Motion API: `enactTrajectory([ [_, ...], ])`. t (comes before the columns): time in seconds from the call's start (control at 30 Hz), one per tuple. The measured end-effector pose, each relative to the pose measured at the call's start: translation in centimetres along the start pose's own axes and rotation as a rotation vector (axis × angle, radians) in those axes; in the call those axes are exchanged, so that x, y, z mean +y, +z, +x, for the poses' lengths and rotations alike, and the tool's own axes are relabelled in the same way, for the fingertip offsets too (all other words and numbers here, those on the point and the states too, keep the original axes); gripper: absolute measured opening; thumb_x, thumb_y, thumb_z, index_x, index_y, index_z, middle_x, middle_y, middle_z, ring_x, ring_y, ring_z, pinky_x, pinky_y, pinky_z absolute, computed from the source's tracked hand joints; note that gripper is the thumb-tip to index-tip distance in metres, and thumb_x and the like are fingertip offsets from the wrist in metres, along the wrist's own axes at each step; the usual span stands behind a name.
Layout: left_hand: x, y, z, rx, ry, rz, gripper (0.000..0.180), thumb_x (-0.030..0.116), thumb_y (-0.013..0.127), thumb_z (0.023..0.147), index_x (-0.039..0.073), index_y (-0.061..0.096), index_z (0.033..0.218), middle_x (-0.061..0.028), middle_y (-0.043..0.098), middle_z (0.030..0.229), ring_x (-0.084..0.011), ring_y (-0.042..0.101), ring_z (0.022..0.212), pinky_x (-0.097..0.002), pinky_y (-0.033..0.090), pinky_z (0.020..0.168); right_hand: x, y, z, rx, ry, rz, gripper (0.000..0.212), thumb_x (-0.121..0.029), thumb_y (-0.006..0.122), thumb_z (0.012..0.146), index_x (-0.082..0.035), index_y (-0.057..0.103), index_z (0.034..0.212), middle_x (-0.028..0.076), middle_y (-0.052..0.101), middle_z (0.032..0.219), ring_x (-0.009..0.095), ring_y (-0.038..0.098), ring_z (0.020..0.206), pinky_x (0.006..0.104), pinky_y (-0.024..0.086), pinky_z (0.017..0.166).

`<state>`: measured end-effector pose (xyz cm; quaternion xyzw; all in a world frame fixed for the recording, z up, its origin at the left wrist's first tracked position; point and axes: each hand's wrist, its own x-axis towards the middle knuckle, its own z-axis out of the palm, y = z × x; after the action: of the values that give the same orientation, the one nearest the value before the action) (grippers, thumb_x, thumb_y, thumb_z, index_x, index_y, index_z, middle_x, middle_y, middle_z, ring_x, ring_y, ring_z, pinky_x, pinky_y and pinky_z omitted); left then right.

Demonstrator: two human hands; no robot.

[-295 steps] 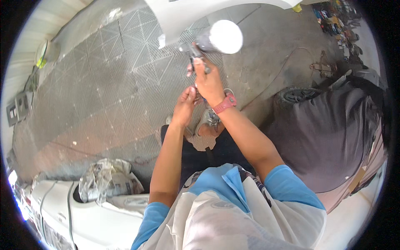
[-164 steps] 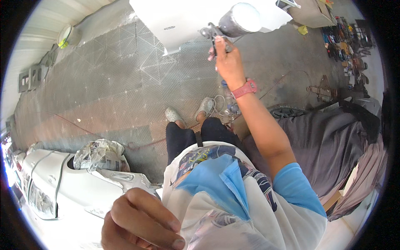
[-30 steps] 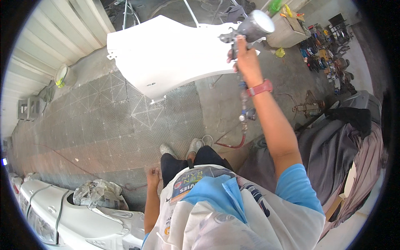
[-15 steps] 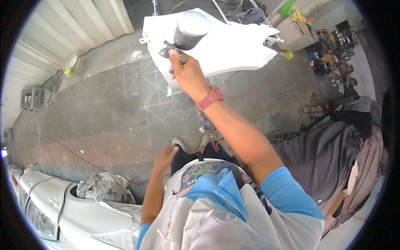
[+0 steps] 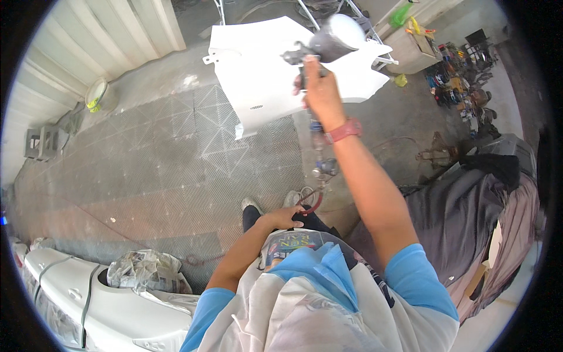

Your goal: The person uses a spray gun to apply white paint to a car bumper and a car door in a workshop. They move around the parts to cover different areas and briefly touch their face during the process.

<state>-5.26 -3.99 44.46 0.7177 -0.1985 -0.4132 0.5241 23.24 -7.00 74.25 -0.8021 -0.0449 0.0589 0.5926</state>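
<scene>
My right hand [image 5: 322, 97] is wrapped around the grip of a spray gun [image 5: 299, 54]. The gun's dark cup with a pale lid [image 5: 337, 38] sticks out to the right, over the far right part of a white car fender [image 5: 252, 64]. Below the grip hang blue and metal air fittings [image 5: 324, 168], joined to a red air hose [image 5: 314, 205]. Close to my waist, my left hand [image 5: 284, 217] has its fingers curled at the hose where it loops toward my body. The fender lies on a white metal stand [image 5: 308, 13], partly hidden beneath it.
A white car body part [image 5: 117, 311] with plastic-wrapped areas stands at the lower left. Dark cloth [image 5: 440, 217] covers something bulky on the right. Tools [image 5: 463, 82] crowd the right wall, near a box [image 5: 410, 50]. A bucket [image 5: 101, 94] and grey blocks [image 5: 42, 142] sit left.
My right hand has carried the spray gun to the right across the fender. My left hand has moved right, from hanging free beside me to the hose.
</scene>
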Motion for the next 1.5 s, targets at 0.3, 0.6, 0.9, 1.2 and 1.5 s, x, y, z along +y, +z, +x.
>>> enactTrajectory([
  [0.3,0.5,0.5,1.7,-0.039,0.012,-0.044,0.058,0.034,0.078,0.098,0.011,0.056,0.147,-0.0209,0.068,0.144,-0.0395,0.063,0.135,-0.048,0.048,0.112,-1.9,-12.5,6.3,0.292,0.01,-0.077,0.069,-0.057,0.048,0.112,0.007,0.069,0.099,0.013,0.071,0.076,0.02,0.071,0.06,0.0313,0.049,0.042],
  [0.6,2.5,-0.4,1.7,-0.045,0.184,-0.087,0.055,0.034,0.073,0.103,0.004,0.056,0.146,-0.0165,0.066,0.145,-0.0333,0.062,0.135,-0.0452,0.046,0.116,-6.9,-5.8,7.2,0.062,-0.082,-0.163,0.077,-0.065,0.048,0.108,0.005,0.071,0.089,0.016,0.073,0.073,0.022,0.073,0.06,0.0336,0.054,0.047],
  [0.9,3.4,-0.9,-1.2,-0.052,0.188,-0.328,0.052,0.038,0.068,0.108,0.007,0.056,0.148,-0.0139,0.061,0.15,-0.0315,0.054,0.142,-0.0452,0.043,0.12,-13.5,6.4,4.5,-0.386,-0.102,-0.156,0.068,-0.06,0.046,0.108,0.004,0.07,0.107,0.014,0.076,0.084,0.021,0.069,0.061,0.037,0.054,0.053],
  [1.2,8.5,-3.7,-3.6,-0.006,0.149,-0.378,0.068,0.042,0.071,0.106,0.012,0.046,0.162,-0.0131,0.051,0.164,-0.0339,0.048,0.151,-0.0489,0.037,0.125,-14.9,4.7,13.6,-0.349,-0.034,0.074,0.06,-0.05,0.038,0.115,0.001,0.069,0.124,0.013,0.077,0.092,0.021,0.071,0.064,0.0336,0.052,0.051],
  [1.5,6.5,-4.2,-1.0,0.087,0.061,-0.323,0.076,0.043,0.073,0.104,0.008,0.043,0.165,-0.0162,0.047,0.167,-0.0349,0.047,0.153,-0.0498,0.038,0.126,-6.2,-11.6,19.7,0.137,0.033,-0.578,0.077,-0.054,0.039,0.114,0.014,0.057,0.145,0.031,0.062,0.145,0.04,0.067,0.119,0.0488,0.059,0.085],
])
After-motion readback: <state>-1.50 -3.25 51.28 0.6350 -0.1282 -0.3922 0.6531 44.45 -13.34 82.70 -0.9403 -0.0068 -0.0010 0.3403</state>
